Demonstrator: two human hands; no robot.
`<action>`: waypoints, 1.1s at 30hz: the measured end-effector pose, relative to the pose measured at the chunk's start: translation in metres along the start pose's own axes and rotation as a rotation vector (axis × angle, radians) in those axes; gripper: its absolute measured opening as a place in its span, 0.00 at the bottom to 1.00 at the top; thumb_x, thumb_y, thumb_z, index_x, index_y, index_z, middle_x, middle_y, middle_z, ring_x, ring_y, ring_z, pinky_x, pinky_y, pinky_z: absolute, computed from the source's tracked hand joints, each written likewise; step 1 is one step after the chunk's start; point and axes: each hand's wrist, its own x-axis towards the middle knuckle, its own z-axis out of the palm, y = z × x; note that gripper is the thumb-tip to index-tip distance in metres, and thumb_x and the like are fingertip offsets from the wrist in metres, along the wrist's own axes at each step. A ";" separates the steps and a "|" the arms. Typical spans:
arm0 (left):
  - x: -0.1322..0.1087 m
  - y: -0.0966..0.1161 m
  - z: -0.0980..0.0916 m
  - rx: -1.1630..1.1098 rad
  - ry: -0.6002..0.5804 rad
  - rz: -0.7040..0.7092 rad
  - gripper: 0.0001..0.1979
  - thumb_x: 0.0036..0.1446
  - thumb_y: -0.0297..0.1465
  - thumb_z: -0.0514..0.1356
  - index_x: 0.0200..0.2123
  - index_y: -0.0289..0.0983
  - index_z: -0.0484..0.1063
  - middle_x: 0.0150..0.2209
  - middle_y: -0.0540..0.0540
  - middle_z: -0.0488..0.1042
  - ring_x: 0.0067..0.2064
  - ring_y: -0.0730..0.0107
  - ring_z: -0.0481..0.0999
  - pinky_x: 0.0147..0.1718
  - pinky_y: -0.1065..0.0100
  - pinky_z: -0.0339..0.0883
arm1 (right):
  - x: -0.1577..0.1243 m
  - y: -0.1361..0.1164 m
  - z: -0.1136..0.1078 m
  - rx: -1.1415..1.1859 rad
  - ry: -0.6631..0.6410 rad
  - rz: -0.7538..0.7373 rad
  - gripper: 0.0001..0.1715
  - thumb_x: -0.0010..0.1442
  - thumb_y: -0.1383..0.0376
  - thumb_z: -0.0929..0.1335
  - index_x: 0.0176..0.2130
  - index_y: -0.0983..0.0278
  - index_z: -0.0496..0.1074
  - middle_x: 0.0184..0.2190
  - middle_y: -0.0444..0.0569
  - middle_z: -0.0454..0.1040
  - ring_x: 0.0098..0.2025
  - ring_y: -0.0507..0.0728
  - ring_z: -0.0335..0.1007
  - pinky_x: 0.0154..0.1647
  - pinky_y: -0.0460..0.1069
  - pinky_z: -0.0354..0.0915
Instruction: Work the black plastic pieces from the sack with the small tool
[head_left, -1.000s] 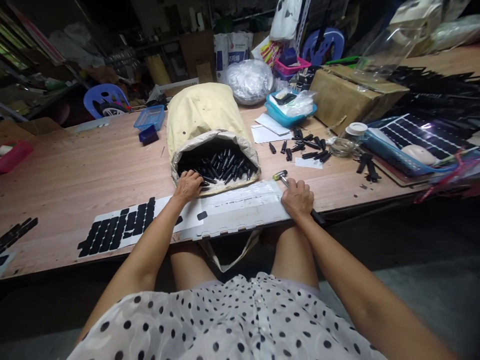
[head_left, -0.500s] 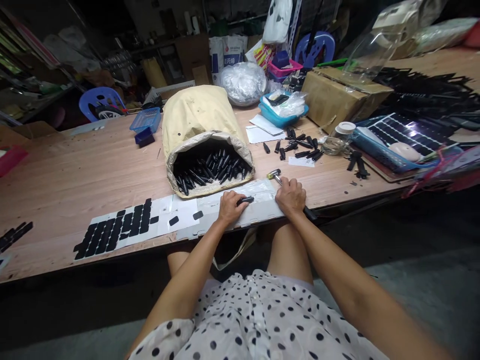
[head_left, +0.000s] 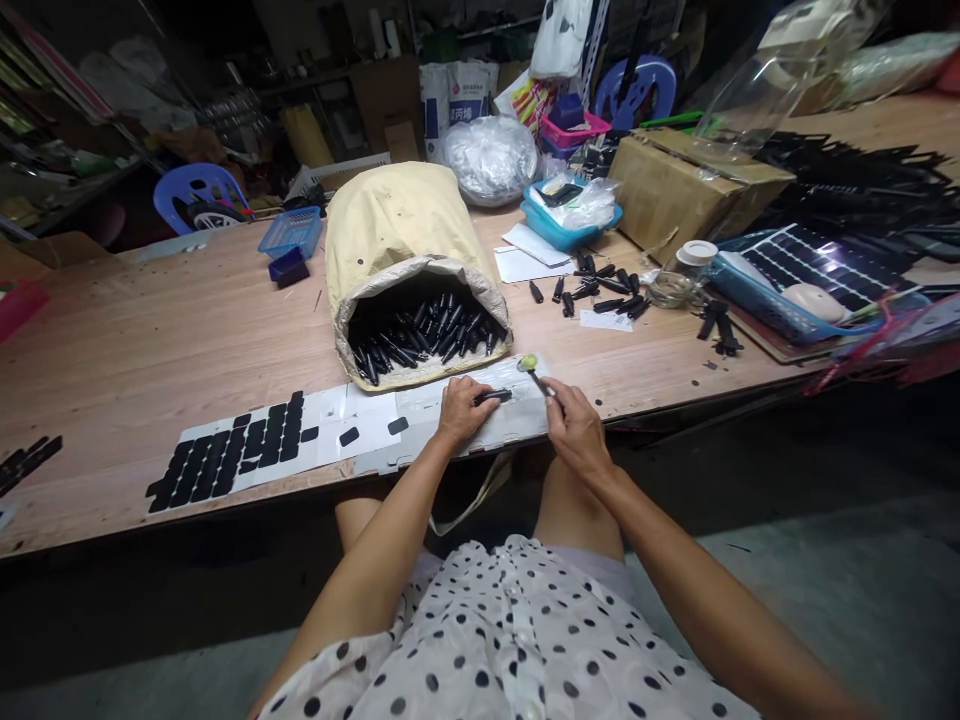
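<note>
My left hand is closed around a small black tapered piece, which lies along the taped white board at the table's front edge. My right hand grips the dark handle of a small hammer. Its yellow-green head is blurred and tilted just beyond the black piece, apart from it. Behind my left hand lies a cream sack, its mouth facing me, with many similar black pieces inside. Left of the board, black rounded patches stick to white sheets.
Loose black pieces lie right of the sack near a paper slip. Farther back stand a teal basin, a cardboard box and a blue basket. A jar and a blue tray sit at the right.
My right hand has turned and the hammer head has swung left over the board, toward the black piece. My left hand keeps its hold in nearly the same spot.
</note>
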 end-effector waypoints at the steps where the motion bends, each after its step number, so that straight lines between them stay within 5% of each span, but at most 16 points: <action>1: 0.000 0.000 0.000 0.001 0.003 -0.002 0.09 0.59 0.36 0.66 0.42 0.44 0.82 0.36 0.47 0.75 0.45 0.60 0.69 0.48 0.60 0.64 | -0.005 -0.004 0.000 0.003 -0.020 -0.012 0.25 0.68 0.67 0.57 0.58 0.59 0.72 0.48 0.54 0.77 0.50 0.60 0.72 0.52 0.52 0.67; 24: 0.001 0.006 0.004 -0.006 0.013 -0.035 0.07 0.58 0.35 0.66 0.40 0.46 0.83 0.35 0.47 0.74 0.44 0.61 0.69 0.46 0.60 0.64 | -0.023 -0.031 0.010 -0.034 -0.123 -0.035 0.25 0.67 0.68 0.59 0.56 0.58 0.75 0.42 0.51 0.77 0.44 0.58 0.73 0.47 0.49 0.69; 33: 0.000 0.008 0.003 -0.021 0.006 -0.041 0.08 0.56 0.33 0.67 0.40 0.44 0.82 0.37 0.47 0.75 0.45 0.59 0.69 0.49 0.58 0.64 | 0.042 0.018 -0.009 -0.330 -0.025 0.223 0.24 0.65 0.68 0.61 0.55 0.58 0.77 0.37 0.54 0.72 0.41 0.60 0.66 0.38 0.50 0.59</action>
